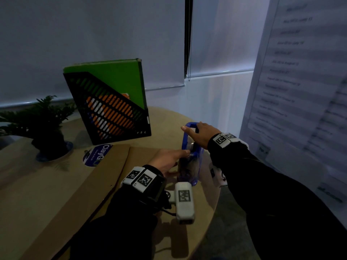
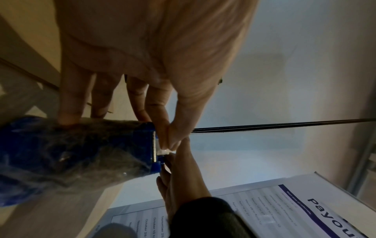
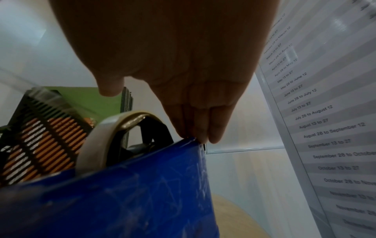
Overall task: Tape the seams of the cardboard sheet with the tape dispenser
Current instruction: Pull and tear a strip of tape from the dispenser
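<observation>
Head view: the blue tape dispenser (image 1: 190,154) stands at the right edge of the cardboard sheet (image 1: 62,188), which lies flat on the round table (image 1: 169,119). The right hand (image 1: 199,135) rests over the dispenser's top, fingers straight and pressed together at its rim; the right wrist view shows the tape roll (image 3: 95,141) seated inside the frame. The left hand (image 1: 167,159) reaches to the dispenser's front, where, in the left wrist view, thumb and forefinger pinch the pale tape end (image 2: 165,151) beside the metal cutter (image 2: 154,145). No tape is visible on the sheet's fold line (image 1: 123,166); judged from this, taping has not begun and every seam remains. Behind stand a file holder (image 1: 109,107) and a potted plant (image 1: 45,126).
</observation>
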Action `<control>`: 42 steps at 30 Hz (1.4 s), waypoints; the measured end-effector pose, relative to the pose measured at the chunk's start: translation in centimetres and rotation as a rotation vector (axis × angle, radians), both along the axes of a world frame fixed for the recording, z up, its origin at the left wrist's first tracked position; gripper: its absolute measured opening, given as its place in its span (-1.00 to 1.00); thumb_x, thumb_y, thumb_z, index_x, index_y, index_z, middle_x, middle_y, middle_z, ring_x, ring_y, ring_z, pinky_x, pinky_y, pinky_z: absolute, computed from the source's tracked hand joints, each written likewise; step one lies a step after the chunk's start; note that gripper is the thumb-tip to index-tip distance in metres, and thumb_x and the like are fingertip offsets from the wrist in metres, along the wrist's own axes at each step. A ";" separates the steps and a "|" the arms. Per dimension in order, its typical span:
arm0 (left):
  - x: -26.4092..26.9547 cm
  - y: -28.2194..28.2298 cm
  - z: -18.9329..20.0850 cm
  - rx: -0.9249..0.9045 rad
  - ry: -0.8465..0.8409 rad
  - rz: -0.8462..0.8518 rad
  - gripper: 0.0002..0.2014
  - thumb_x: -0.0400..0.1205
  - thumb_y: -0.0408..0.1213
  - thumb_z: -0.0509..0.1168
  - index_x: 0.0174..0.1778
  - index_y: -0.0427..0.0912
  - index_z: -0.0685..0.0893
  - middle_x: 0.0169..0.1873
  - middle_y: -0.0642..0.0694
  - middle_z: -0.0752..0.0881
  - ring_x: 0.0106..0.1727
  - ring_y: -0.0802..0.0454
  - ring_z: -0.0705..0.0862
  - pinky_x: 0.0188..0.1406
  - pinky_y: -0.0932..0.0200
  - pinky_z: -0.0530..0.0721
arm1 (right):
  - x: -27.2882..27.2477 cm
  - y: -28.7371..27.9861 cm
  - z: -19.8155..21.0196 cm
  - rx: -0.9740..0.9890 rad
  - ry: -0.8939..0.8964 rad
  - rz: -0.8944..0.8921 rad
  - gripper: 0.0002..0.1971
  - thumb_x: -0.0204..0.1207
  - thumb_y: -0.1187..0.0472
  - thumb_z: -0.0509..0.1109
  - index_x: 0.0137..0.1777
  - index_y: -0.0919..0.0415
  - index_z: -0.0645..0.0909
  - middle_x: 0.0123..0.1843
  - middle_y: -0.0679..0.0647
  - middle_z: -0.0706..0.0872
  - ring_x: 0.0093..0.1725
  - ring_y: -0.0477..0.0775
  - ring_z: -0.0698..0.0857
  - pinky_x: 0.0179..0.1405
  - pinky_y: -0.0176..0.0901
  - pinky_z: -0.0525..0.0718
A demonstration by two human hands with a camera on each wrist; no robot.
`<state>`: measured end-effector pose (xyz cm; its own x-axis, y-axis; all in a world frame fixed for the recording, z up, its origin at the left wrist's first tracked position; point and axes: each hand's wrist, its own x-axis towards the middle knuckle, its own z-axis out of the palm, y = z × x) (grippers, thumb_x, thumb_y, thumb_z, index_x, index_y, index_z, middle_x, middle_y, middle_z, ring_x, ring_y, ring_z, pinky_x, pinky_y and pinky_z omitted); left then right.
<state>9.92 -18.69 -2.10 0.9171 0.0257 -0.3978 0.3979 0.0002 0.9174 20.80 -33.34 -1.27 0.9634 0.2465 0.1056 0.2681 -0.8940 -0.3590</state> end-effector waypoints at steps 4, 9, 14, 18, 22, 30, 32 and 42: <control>-0.4 0.0 0.0 -0.016 -0.003 -0.016 -0.94 0.54 -0.21 0.42 -0.14 -0.11 0.73 -0.07 0.00 0.73 0.19 -0.03 0.63 -0.05 0.07 0.61 | 0.1 0.0 0.0 -0.016 -0.003 0.003 -0.18 0.43 -0.54 -0.06 -0.18 0.24 0.63 -0.17 0.16 0.58 -0.22 0.18 0.62 -0.17 -0.07 0.52; -0.6 0.0 0.1 0.011 -0.028 -0.036 -0.85 0.52 -0.19 0.44 -0.06 -0.15 0.75 0.06 -0.06 0.74 0.26 -0.02 0.63 0.28 -0.10 0.62 | -0.4 0.0 0.3 -0.030 0.000 0.002 -0.22 0.48 -0.49 -0.01 -0.18 0.29 0.61 -0.06 0.13 0.54 -0.15 0.17 0.63 -0.11 -0.07 0.52; -1.3 -0.2 0.5 -0.027 -0.053 -0.031 -0.78 0.55 -0.26 0.42 0.08 -0.23 0.74 0.10 -0.11 0.73 0.12 0.06 0.64 0.02 0.04 0.61 | -0.5 0.1 0.6 -0.038 0.006 0.007 -0.28 0.48 -0.49 -0.01 -0.47 0.18 0.43 -0.29 0.11 0.49 -0.24 0.19 0.58 -0.18 -0.09 0.48; -1.5 -0.3 0.2 -0.050 -0.057 -0.038 -0.72 0.58 -0.31 0.39 0.20 -0.28 0.70 0.09 -0.07 0.72 0.07 0.12 0.61 0.13 0.07 0.54 | -0.7 0.3 0.6 -0.040 0.022 -0.009 -0.26 0.47 -0.50 -0.01 -0.43 0.21 0.48 -0.28 0.11 0.53 -0.23 0.19 0.62 -0.20 -0.08 0.51; -1.5 -0.3 0.0 -0.022 -0.083 -0.064 -0.94 0.62 -0.37 0.33 -0.04 -0.23 0.70 -0.13 -0.04 0.71 0.02 0.06 0.64 -0.06 0.20 0.58 | -0.7 0.3 0.4 -0.047 0.009 -0.032 -0.20 0.45 -0.52 -0.02 -0.21 0.28 0.60 -0.05 0.15 0.60 -0.16 0.18 0.64 -0.13 -0.07 0.54; -1.8 -0.3 -0.4 0.069 -0.161 -0.085 -0.85 0.62 -0.36 0.33 -0.28 -0.18 0.68 -0.12 -0.05 0.71 0.02 -0.01 0.65 0.01 0.10 0.55 | -1.0 0.4 0.6 -0.089 0.007 -0.048 -0.13 0.46 -0.51 -0.04 -0.07 0.35 0.67 0.13 0.24 0.68 -0.09 0.20 0.67 -0.11 -0.06 0.56; -1.9 -0.3 -0.4 0.059 -0.152 -0.082 -0.91 0.62 -0.35 0.33 -0.20 -0.20 0.68 -0.06 -0.09 0.72 0.04 -0.02 0.65 -0.08 0.13 0.58 | -1.0 0.4 0.6 -0.092 0.010 -0.054 -0.15 0.46 -0.52 -0.04 -0.05 0.32 0.65 0.20 0.24 0.65 -0.05 0.20 0.66 -0.06 -0.04 0.57; -1.8 -0.8 0.1 0.004 -0.086 -0.042 -0.86 0.64 -0.22 0.33 -0.22 -0.15 0.68 -0.21 -0.01 0.72 -0.26 0.27 0.67 -0.30 0.31 0.61 | -1.1 0.4 0.5 -0.102 0.027 -0.075 -0.14 0.46 -0.52 -0.04 0.16 0.31 0.60 0.37 0.22 0.55 0.18 0.23 0.65 0.11 0.00 0.56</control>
<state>8.07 -19.47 -1.98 0.9482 -0.0123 -0.3173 0.3171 -0.0190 0.9482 19.68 -32.91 -0.76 0.9816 0.1822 0.0576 0.1911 -0.9433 -0.2715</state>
